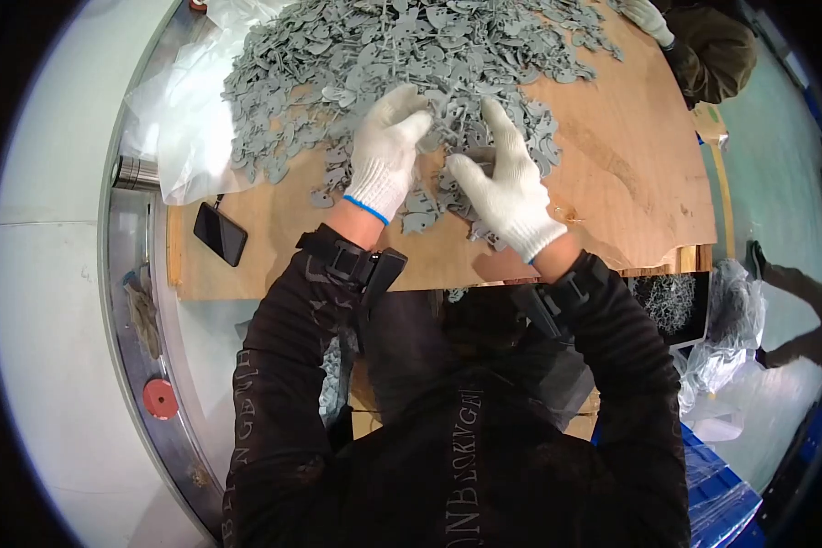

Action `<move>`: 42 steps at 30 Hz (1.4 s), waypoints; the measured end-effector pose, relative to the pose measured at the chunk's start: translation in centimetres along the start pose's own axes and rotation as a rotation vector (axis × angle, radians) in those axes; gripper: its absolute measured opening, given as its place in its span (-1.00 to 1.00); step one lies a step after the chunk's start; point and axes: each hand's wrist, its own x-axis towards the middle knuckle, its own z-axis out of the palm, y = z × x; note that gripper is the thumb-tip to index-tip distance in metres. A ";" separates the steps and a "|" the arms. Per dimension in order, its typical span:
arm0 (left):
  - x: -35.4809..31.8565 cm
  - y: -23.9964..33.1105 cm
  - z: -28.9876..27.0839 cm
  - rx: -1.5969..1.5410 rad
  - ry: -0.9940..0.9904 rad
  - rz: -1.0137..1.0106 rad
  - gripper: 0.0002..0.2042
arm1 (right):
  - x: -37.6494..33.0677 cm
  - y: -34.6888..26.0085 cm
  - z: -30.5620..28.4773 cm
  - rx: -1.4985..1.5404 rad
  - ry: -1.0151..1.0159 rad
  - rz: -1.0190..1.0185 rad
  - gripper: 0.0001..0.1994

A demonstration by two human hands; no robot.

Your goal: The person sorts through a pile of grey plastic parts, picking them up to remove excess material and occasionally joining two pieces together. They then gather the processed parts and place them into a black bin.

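A large heap of small flat grey parts (374,55) with rounded, irregular outlines covers the far side of a wooden tabletop (621,137). Both my hands wear white knitted gloves and are at the heap's near edge. My left hand (388,155) is bent, its thumb and forefinger close together around a grey part (436,108); the exact grip is partly hidden. To its right, my right hand (510,183) has thumb and forefinger spread apart over the parts, its other fingers mostly hidden. Several loose grey parts (418,219) lie on the wood between my wrists.
A black phone (220,234) lies at the table's left, near a clear plastic bag (201,137). Further left, a metal ledge carries a red disc (160,399) and a metal cylinder (137,173). Another person's gloved hand (647,18) rests at the far right corner. Wrapped blue crates (712,484) stand lower right.
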 end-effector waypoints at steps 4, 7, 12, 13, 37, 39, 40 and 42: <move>-1.1 0.1 0.6 0.253 -0.070 0.137 -0.54 | 1.7 0.3 -0.1 0.152 -0.006 0.136 -0.23; -1.5 -0.5 0.7 0.389 -0.116 0.223 -0.54 | 2.7 2.2 0.1 0.175 -0.008 0.127 -0.28; -1.8 -0.7 1.7 0.330 -0.105 0.184 -0.53 | 2.3 2.3 -0.1 0.437 -0.049 0.238 -0.40; -1.8 -0.6 1.9 0.271 -0.090 0.143 -0.52 | 2.2 2.2 -0.2 0.556 -0.054 0.295 -0.42; -2.6 2.4 1.8 -0.263 -0.374 -0.265 -0.53 | 0.3 1.6 -2.9 0.455 0.000 0.229 -0.51; -3.1 2.2 2.3 -0.177 -0.407 -0.211 -0.53 | 0.1 1.5 -2.7 0.654 -0.023 0.328 -0.50; -3.4 2.1 2.7 -0.091 -0.439 -0.154 -0.53 | 0.1 1.5 -2.7 0.855 -0.049 0.424 -0.50; -3.8 2.0 3.5 -0.007 -0.478 -0.099 -0.52 | 0.1 1.4 -3.2 1.056 -0.066 0.516 -0.49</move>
